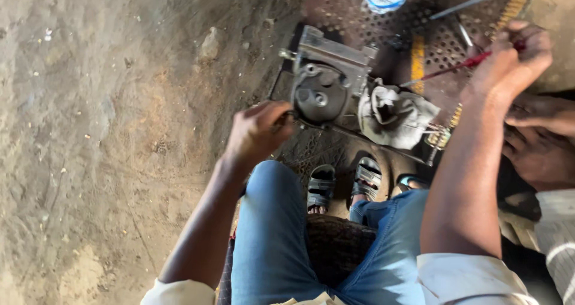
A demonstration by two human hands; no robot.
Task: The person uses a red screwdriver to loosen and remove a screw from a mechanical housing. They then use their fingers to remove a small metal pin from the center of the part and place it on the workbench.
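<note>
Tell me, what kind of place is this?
Probably an outdoor roadside repair spot. The ground is bare dirt, a greasy metal machine part sits on a perforated metal sheet, and the right hand grips a red-handled tool.

My forearms are bare below short pale sleeves, off-white cloth ending above each elbow; the right sleeve shows a loose cuff with a soft fold, the left sleeve only a small edge at the bottom of the view; my legs are in blue denim jeans, faded at the knees, with a stitched seam along the right thigh; on my feet are dark strapped sandals, open at the toes, grey bands crossing each foot.
</note>
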